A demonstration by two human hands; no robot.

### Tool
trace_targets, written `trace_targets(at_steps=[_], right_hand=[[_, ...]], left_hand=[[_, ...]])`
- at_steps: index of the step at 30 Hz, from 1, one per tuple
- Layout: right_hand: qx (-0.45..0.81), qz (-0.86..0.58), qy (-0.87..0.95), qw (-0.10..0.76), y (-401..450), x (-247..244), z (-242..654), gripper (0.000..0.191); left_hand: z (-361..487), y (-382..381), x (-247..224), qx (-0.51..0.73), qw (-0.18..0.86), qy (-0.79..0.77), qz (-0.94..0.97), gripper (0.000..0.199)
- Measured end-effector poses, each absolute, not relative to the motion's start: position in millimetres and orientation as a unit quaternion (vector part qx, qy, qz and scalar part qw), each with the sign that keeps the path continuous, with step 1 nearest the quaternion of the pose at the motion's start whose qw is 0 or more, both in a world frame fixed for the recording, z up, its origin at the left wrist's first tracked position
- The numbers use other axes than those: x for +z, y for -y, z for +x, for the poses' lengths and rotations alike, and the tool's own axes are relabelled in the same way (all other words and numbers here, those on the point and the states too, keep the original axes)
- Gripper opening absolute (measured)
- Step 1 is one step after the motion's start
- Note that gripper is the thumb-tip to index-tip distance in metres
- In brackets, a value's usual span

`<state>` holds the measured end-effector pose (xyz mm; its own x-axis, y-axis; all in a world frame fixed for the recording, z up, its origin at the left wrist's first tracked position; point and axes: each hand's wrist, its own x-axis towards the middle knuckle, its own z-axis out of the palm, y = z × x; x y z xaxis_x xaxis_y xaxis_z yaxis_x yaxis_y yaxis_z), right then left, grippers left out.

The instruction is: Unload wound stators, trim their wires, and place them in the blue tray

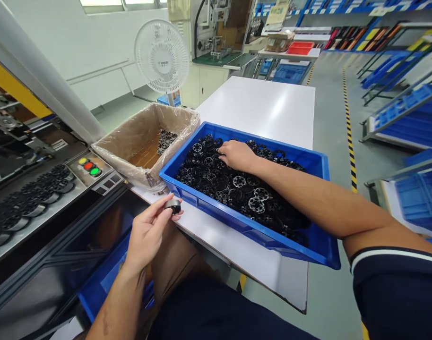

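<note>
Between the thumb and fingers of my left hand (150, 231) is a dark metal ring (173, 206), held in front of the table's near edge. My right hand (237, 156) reaches into a blue plastic bin (237, 225), its fingers bent down among the parts there. The bin is heaped with black and silver ring-shaped parts (239, 181). My right fingertips are partly hidden by the hand and the heap, so I cannot make out what they pinch.
Left of the bin stands a plastic-lined cardboard box (141, 151) with some parts inside. A machine ledge with rows of black rings (28, 203) and coloured push buttons (89, 166) lies at the left. Behind are a white fan (162, 56) and the white tabletop (265, 104).
</note>
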<state>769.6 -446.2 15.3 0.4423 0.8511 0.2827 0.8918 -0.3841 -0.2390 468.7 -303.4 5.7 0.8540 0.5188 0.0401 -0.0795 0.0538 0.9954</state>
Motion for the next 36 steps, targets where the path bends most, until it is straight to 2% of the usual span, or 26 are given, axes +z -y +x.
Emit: trace_targets(at_steps=[2,5,8,11,13,15,16,20,24,29,36], right_hand=[[-0.085,-0.815,0.540,0.191,446.8,-3.0,792.2,0.039],[-0.134,-0.778,0.572,0.225,447.9,-23.1,807.7,0.049],[-0.182,-0.731,0.601,0.268,447.7,-23.0,811.3,0.051],[-0.220,-0.694,0.616,0.301,444.6,-3.3,796.5,0.047],[-0.231,-0.679,0.617,0.323,442.8,15.8,768.0,0.031],[-0.210,-0.667,0.621,0.354,443.8,34.7,726.1,0.007],[-0.183,-0.650,0.633,0.378,445.6,42.9,703.3,0.004],[-0.072,-0.565,0.682,0.458,455.8,60.9,634.6,0.012],[-0.014,-0.548,0.691,0.471,461.3,61.2,623.2,0.009],[-0.048,-0.538,0.704,0.462,463.4,57.1,628.2,0.012],[-0.090,-0.518,0.733,0.432,465.7,50.7,627.5,0.040]], left_hand=[[468.2,299.8,4.2,0.226,0.704,-0.169,0.652,0.039],[467.0,303.8,6.7,0.266,0.636,-0.154,0.708,0.041],[463.3,308.9,10.7,0.307,0.549,-0.120,0.768,0.044],[457.6,307.9,13.6,0.339,0.522,-0.088,0.778,0.052],[454.5,306.1,15.5,0.339,0.526,-0.081,0.776,0.050],[453.8,306.9,17.7,0.322,0.544,-0.082,0.770,0.047],[454.8,308.7,18.8,0.308,0.564,-0.083,0.761,0.046],[465.5,322.8,21.6,0.252,0.718,-0.077,0.644,0.044],[476.8,335.3,23.2,0.202,0.812,-0.080,0.541,0.048],[479.0,340.1,28.9,0.210,0.803,-0.098,0.548,0.050],[474.4,339.1,30.5,0.282,0.730,-0.125,0.609,0.044]])
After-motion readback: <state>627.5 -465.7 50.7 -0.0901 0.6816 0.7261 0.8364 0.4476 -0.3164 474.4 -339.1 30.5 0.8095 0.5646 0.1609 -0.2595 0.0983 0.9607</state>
